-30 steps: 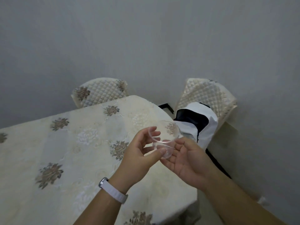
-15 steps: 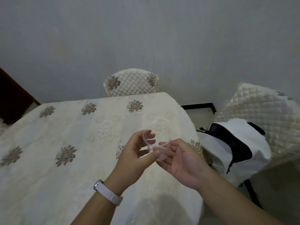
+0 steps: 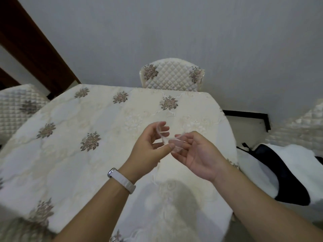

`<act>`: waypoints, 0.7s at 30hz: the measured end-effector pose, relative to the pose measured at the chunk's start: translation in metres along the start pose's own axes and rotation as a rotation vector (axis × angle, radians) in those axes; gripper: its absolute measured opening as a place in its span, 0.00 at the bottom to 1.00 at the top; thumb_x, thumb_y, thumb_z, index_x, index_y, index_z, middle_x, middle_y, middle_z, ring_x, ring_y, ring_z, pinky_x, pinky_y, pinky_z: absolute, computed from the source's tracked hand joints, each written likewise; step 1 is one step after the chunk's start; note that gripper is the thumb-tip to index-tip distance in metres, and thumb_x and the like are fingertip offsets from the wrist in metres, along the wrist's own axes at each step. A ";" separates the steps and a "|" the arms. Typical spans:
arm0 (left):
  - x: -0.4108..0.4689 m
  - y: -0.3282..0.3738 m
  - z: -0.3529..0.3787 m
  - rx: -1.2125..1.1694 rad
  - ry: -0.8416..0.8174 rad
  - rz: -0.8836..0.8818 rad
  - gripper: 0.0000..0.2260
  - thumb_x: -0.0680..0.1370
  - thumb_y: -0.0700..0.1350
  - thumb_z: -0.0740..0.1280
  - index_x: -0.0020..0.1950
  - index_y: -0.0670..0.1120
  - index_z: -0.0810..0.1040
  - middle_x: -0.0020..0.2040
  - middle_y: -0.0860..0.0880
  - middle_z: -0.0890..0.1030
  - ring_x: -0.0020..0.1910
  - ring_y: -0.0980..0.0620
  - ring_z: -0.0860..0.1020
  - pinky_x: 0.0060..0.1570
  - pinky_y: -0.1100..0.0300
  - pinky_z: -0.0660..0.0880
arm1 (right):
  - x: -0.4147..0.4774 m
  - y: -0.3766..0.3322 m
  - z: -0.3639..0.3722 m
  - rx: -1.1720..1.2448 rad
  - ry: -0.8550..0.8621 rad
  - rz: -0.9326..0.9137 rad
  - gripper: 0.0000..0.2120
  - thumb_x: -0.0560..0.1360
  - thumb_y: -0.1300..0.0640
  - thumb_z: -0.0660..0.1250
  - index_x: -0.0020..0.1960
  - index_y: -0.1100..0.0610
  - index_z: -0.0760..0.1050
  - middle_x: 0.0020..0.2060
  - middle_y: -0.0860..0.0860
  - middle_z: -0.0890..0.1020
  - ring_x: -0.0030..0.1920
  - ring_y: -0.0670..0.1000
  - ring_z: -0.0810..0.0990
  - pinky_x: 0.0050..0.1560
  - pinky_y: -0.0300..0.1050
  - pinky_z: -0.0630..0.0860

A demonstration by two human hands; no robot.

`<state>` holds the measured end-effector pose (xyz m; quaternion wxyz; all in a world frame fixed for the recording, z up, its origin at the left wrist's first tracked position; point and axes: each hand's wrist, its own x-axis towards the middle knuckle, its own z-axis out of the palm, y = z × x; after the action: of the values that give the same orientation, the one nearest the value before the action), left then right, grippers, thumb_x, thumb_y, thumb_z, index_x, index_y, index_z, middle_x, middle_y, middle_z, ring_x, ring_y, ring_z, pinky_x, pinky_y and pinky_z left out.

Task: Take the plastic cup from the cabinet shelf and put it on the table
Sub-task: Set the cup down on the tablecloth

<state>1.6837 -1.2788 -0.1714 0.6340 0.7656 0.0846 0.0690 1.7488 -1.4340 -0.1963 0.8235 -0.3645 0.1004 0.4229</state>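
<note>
A clear plastic cup (image 3: 170,139) is held in the air above the right part of the table (image 3: 87,119), which wears a cream cloth with brown flower patches. My left hand (image 3: 148,147), with a white watch on its wrist, pinches the cup's rim between thumb and fingers. My right hand (image 3: 197,154) cradles the cup's base from the right with palm turned up. The cup is tilted and blurred, so its mouth direction is hard to read. The cabinet is out of view.
A quilted chair (image 3: 172,76) stands at the table's far end, another (image 3: 15,109) at the left. On the right, a chair (image 3: 300,126) carries a white and black bag (image 3: 279,172). A dark wooden frame (image 3: 35,42) runs along the upper left.
The view has swung left over the table, bringing the left chair and wooden frame into sight. Both hands keep hold of the cup, now above the tabletop rather than its right edge.
</note>
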 end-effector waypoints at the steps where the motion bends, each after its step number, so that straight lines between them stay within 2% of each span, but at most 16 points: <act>1: 0.005 -0.006 -0.001 0.005 0.004 -0.014 0.24 0.67 0.42 0.74 0.61 0.53 0.73 0.60 0.48 0.79 0.60 0.52 0.78 0.57 0.46 0.78 | 0.008 0.000 -0.002 -0.010 0.021 0.002 0.09 0.72 0.59 0.65 0.51 0.62 0.75 0.50 0.61 0.80 0.37 0.54 0.81 0.49 0.49 0.78; 6: 0.030 -0.045 -0.013 0.025 -0.003 -0.102 0.24 0.65 0.46 0.76 0.58 0.56 0.73 0.59 0.51 0.79 0.60 0.55 0.78 0.58 0.47 0.78 | 0.051 0.004 -0.015 -0.064 0.141 0.021 0.08 0.72 0.60 0.67 0.50 0.61 0.76 0.49 0.61 0.79 0.43 0.58 0.81 0.49 0.49 0.78; 9: 0.045 -0.072 -0.022 0.043 -0.027 -0.147 0.24 0.66 0.42 0.75 0.58 0.57 0.73 0.59 0.52 0.78 0.60 0.56 0.78 0.59 0.48 0.77 | 0.074 0.010 -0.023 -0.136 0.180 0.052 0.08 0.73 0.59 0.66 0.51 0.59 0.75 0.50 0.60 0.79 0.45 0.57 0.81 0.52 0.49 0.77; 13: 0.063 -0.105 -0.031 0.055 -0.063 -0.190 0.24 0.70 0.34 0.74 0.59 0.55 0.72 0.61 0.50 0.78 0.61 0.57 0.76 0.59 0.57 0.76 | 0.100 0.020 -0.032 -0.228 0.199 0.090 0.08 0.74 0.57 0.65 0.52 0.57 0.76 0.51 0.57 0.79 0.47 0.55 0.80 0.53 0.48 0.76; 16: 0.073 -0.125 -0.035 0.040 -0.068 -0.213 0.24 0.71 0.34 0.73 0.59 0.56 0.71 0.62 0.50 0.77 0.62 0.58 0.75 0.57 0.61 0.74 | 0.118 0.026 -0.037 -0.297 0.233 0.115 0.09 0.73 0.55 0.66 0.52 0.55 0.77 0.52 0.54 0.79 0.50 0.53 0.79 0.50 0.46 0.77; 21: 0.084 -0.154 -0.039 0.036 -0.062 -0.243 0.24 0.71 0.34 0.73 0.62 0.52 0.71 0.63 0.50 0.77 0.63 0.60 0.74 0.60 0.62 0.73 | 0.140 0.034 -0.045 -0.359 0.230 0.170 0.07 0.71 0.54 0.67 0.48 0.55 0.77 0.48 0.50 0.80 0.48 0.51 0.80 0.49 0.45 0.78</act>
<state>1.7511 -1.1952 -0.3153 0.6260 0.7628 0.1583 -0.0337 1.8162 -1.3646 -0.3121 0.6900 -0.5411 0.1472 0.4576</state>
